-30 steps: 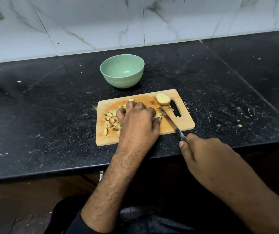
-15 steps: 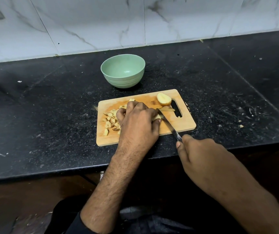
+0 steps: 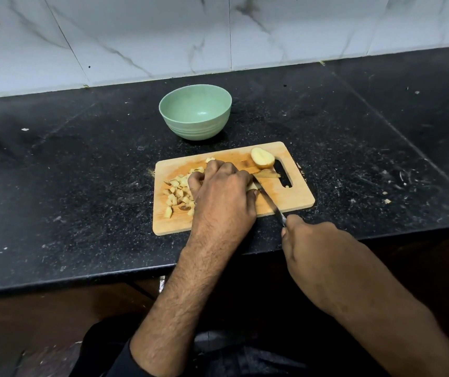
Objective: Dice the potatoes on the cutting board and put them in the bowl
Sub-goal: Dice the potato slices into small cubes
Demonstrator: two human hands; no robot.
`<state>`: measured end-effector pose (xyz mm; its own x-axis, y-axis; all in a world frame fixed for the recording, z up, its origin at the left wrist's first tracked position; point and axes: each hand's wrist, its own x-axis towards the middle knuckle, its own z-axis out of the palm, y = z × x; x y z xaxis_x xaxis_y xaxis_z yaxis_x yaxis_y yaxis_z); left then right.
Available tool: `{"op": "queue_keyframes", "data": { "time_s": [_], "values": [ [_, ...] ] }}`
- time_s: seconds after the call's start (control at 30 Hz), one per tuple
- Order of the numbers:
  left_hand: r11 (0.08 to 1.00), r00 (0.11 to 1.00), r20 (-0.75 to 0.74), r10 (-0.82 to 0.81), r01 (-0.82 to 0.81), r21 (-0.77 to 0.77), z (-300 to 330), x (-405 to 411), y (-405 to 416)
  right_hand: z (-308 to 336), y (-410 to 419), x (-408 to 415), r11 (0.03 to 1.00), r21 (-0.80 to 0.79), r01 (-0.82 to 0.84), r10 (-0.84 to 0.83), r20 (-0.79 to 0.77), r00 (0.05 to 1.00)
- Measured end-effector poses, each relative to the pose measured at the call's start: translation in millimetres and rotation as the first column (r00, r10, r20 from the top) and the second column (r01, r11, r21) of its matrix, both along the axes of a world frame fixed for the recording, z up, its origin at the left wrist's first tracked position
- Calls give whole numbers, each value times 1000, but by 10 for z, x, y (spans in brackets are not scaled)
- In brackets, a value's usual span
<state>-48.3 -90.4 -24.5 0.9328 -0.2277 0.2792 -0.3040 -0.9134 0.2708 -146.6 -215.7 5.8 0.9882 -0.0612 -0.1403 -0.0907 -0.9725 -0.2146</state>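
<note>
Compared with a second earlier, the knife point(image 3: 268, 198) had been drawn back toward the person, its blade lying closer against the left hand point(image 3: 222, 191); the right hand point(image 3: 310, 246) had shifted slightly nearer the table's front edge. The potato piece being cut point(image 3: 252, 187) showed only as a pale edge under the left hand, whose fingers were curled down and pressed on it. The right hand was closed around the knife handle, blade angled across the cutting board point(image 3: 294, 197). A heap of diced potato point(image 3: 176, 192) lay on the board's left part, just beside the left hand. One uncut potato half point(image 3: 262, 158) rested at the far right corner, near the handle slot, with a thin slice point(image 3: 267, 174) below it. The green bowl point(image 3: 195, 111) stood beyond the board on the black table point(image 3: 82, 172), apparently empty. Judged from this, dicing was roughly half done; the remaining half and all transfer to the bowl were still to come.
</note>
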Motion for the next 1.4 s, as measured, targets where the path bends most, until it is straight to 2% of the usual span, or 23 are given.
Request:
{"op": "queue_keyframes", "data": {
  "time_s": [0.17,0.27,0.6,0.73,0.9,1.4],
  "values": [
    [1000,1000,31,4,-5,20,-5,-9,-16,-73,-6,162,999,-22,-29,29,4,1000],
    [999,1000,20,16,-15,-28,-19,-21,-7,-99,-37,182,999,-27,-42,42,15,999],
    [994,999,42,22,-18,-112,-104,-48,26,-37,-141,-193,998,70,5,-3,-21,1000],
    [997,1000,30,8,-6,-81,-72,-49,44,39,-223,-263,996,84,23,-19,-42,999],
    [995,1000,-16,14,-16,-102,-48,-42,113,72,-186,-193,995,93,22,-29,82,996],
    [992,998,-7,58,-58,-108,-27,-56,38,94,-65,-68,999,-21,-38,39,45,998]
  ]
}}
